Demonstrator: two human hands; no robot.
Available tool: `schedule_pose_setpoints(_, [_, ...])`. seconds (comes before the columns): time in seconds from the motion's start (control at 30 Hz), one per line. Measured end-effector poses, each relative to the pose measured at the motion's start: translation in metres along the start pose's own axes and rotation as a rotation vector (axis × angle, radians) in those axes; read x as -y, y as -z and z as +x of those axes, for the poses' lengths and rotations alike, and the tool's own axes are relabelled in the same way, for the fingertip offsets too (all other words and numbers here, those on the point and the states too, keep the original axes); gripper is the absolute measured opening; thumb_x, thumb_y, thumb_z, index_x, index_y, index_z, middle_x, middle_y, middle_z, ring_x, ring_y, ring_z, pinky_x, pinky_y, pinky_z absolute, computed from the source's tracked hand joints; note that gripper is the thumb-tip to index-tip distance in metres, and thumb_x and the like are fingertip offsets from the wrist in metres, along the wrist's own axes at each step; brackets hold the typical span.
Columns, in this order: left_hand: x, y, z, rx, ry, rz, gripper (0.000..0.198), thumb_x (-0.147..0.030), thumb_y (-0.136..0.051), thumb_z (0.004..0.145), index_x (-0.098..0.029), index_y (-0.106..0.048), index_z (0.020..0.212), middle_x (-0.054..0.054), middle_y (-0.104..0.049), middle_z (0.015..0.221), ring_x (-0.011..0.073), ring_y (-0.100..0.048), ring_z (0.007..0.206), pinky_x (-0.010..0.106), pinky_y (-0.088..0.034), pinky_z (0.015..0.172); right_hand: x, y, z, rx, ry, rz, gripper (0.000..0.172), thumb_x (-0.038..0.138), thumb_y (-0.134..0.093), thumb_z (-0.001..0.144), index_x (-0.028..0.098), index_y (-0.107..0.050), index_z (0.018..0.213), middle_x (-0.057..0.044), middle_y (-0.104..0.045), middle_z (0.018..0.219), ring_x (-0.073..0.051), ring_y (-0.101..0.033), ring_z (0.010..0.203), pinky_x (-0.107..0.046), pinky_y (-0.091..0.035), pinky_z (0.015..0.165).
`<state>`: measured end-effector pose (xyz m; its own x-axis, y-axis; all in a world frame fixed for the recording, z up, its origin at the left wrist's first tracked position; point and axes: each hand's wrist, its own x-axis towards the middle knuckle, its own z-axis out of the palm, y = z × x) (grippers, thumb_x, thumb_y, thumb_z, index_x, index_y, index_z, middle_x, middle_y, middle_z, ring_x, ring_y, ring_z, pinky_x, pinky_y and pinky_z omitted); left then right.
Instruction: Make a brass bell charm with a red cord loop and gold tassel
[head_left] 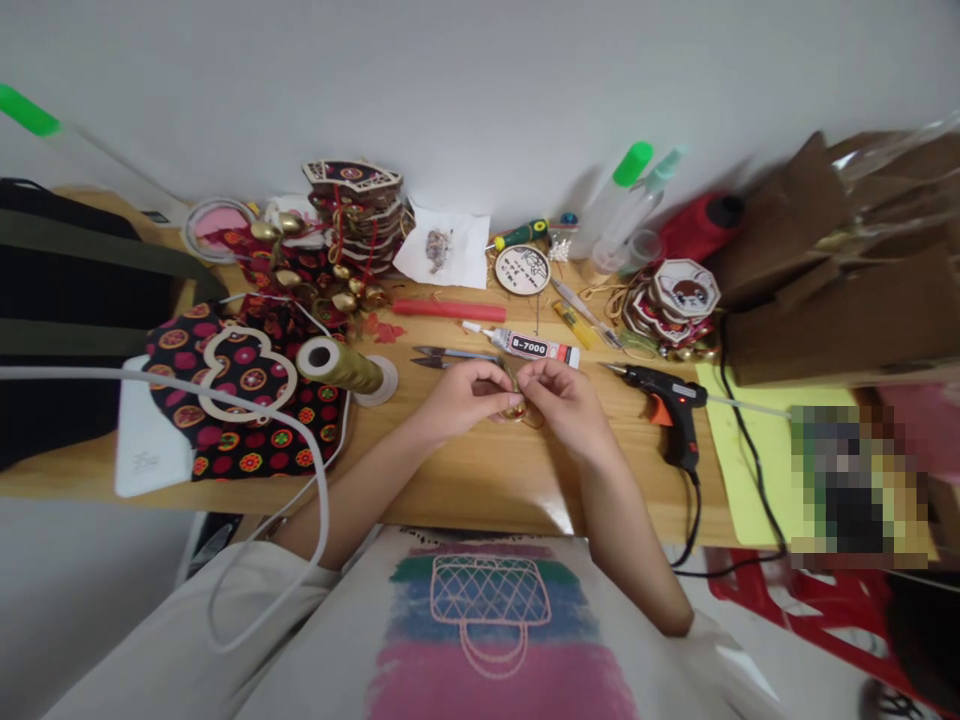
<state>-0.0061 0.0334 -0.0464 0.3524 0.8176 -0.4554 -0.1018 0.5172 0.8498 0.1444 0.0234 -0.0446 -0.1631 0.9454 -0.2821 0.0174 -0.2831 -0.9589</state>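
Observation:
In the head view my left hand [466, 398] and my right hand [564, 402] meet over the front middle of the table, fingertips pinched close together. Between them is a small gold bell [516, 409] with a thin cord, partly hidden by the fingers. Just beyond the fingertips lies a B-7000 glue tube [529, 347]. Dark-bladed scissors [450, 355] rest beyond my left hand. To the right of my right hand a black hot glue gun [664, 392] with an orange trigger lies on the wood, its small light glowing red.
A gold thread spool [339, 367] and patterned cloth [247, 440] with a wooden frame lie left. Behind stand stacked ornaments [360, 215] with gold bells, a red stick [448, 311] and a round ornament [523, 270]. Cardboard boxes [840, 320] stand right; a white cable [319, 480] loops in front.

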Motion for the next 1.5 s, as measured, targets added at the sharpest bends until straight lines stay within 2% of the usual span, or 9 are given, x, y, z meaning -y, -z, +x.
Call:
schedule_pose_setpoints(0.2, [-0.005, 0.003, -0.003, 0.095, -0.015, -0.021, 0.025, -0.023, -0.08, 0.06, -0.011, -0.061, 0.07, -0.001, -0.064, 0.062, 0.008, -0.059, 0.057, 0.021, -0.05, 0.054, 0.007, 0.01, -0.006, 0.035, -0.02, 0.027, 0.035, 0.048, -0.074, 0.067, 0.017, -0.057, 0.072, 0.003, -0.057, 0.061, -0.009, -0.051, 0.053, -0.023, -0.043, 0.051])
schedule_pose_setpoints(0.5, [-0.009, 0.006, -0.006, 0.171, 0.045, -0.175, 0.035, -0.034, -0.083, 0.058, -0.01, -0.061, 0.072, 0.0, -0.064, 0.062, 0.0076, -0.06, 0.057, 0.019, -0.049, 0.054, 0.012, 0.013, -0.014, 0.126, 0.17, -0.086, 0.021, 0.037, -0.068, 0.078, 0.018, -0.059, 0.075, 0.001, -0.061, 0.068, -0.011, -0.055, 0.063, -0.026, -0.046, 0.064])
schedule_pose_setpoints(0.63, [-0.008, 0.007, -0.004, 0.174, 0.077, -0.207, 0.038, -0.035, -0.084, 0.056, -0.01, -0.061, 0.073, 0.001, -0.066, 0.064, 0.0079, -0.06, 0.056, 0.02, -0.049, 0.053, 0.009, 0.014, -0.013, 0.139, 0.183, -0.101, 0.019, 0.035, -0.067, 0.079, 0.018, -0.06, 0.078, 0.0, -0.062, 0.07, -0.011, -0.055, 0.065, -0.027, -0.046, 0.065])
schedule_pose_setpoints(0.73, [-0.008, 0.007, -0.004, 0.146, 0.062, -0.148, 0.035, -0.033, -0.082, 0.058, -0.009, -0.061, 0.072, 0.0, -0.064, 0.063, 0.008, -0.059, 0.056, 0.02, -0.048, 0.053, 0.006, 0.014, -0.011, 0.133, 0.175, -0.102, 0.022, 0.039, -0.067, 0.079, 0.018, -0.06, 0.078, 0.001, -0.06, 0.069, -0.011, -0.054, 0.064, -0.026, -0.045, 0.063])
schedule_pose_setpoints(0.83, [-0.008, 0.005, -0.004, 0.083, 0.016, -0.032, 0.027, -0.029, -0.079, 0.063, -0.01, -0.061, 0.071, -0.002, -0.061, 0.059, 0.0066, -0.056, 0.054, 0.019, -0.046, 0.051, 0.004, 0.014, -0.009, 0.117, 0.147, -0.058, 0.024, 0.04, -0.07, 0.076, 0.018, -0.062, 0.076, 0.001, -0.06, 0.068, -0.011, -0.052, 0.062, -0.025, -0.044, 0.062])
schedule_pose_setpoints(0.93, [-0.007, 0.004, -0.003, 0.043, -0.016, 0.049, 0.022, -0.026, -0.075, 0.066, -0.011, -0.06, 0.07, -0.002, -0.061, 0.061, 0.0072, -0.056, 0.055, 0.019, -0.046, 0.05, 0.001, 0.012, -0.006, 0.073, 0.053, 0.058, 0.026, 0.04, -0.076, 0.069, 0.017, -0.064, 0.072, 0.001, -0.061, 0.066, -0.01, -0.052, 0.061, -0.025, -0.043, 0.061])
schedule_pose_setpoints(1.03, [-0.005, 0.004, -0.002, 0.028, -0.022, 0.084, 0.019, -0.023, -0.074, 0.066, -0.011, -0.059, 0.069, -0.001, -0.061, 0.062, 0.0076, -0.057, 0.056, 0.019, -0.047, 0.05, -0.002, 0.011, -0.004, 0.046, -0.044, 0.182, 0.026, 0.038, -0.081, 0.062, 0.017, -0.067, 0.068, 0.001, -0.062, 0.062, -0.009, -0.053, 0.058, -0.024, -0.043, 0.059])
schedule_pose_setpoints(1.23, [-0.002, 0.005, 0.0, 0.02, -0.027, 0.142, 0.019, -0.022, -0.072, 0.067, -0.011, -0.057, 0.068, -0.002, -0.059, 0.061, 0.0065, -0.055, 0.055, 0.019, -0.049, 0.051, -0.006, 0.006, -0.002, -0.004, -0.095, 0.272, 0.03, 0.04, -0.084, 0.054, 0.018, -0.068, 0.067, 0.002, -0.064, 0.06, -0.008, -0.054, 0.055, -0.023, -0.044, 0.057])
schedule_pose_setpoints(1.5, [-0.003, 0.002, -0.004, -0.018, -0.143, 0.256, 0.025, -0.018, -0.068, 0.068, -0.016, -0.051, 0.086, -0.003, -0.055, 0.071, 0.0068, -0.054, 0.053, 0.014, -0.041, 0.039, -0.007, 0.006, -0.001, -0.001, -0.172, 0.284, 0.031, 0.041, -0.084, 0.053, 0.017, -0.069, 0.064, 0.002, -0.062, 0.056, -0.006, -0.05, 0.048, -0.02, -0.037, 0.048])
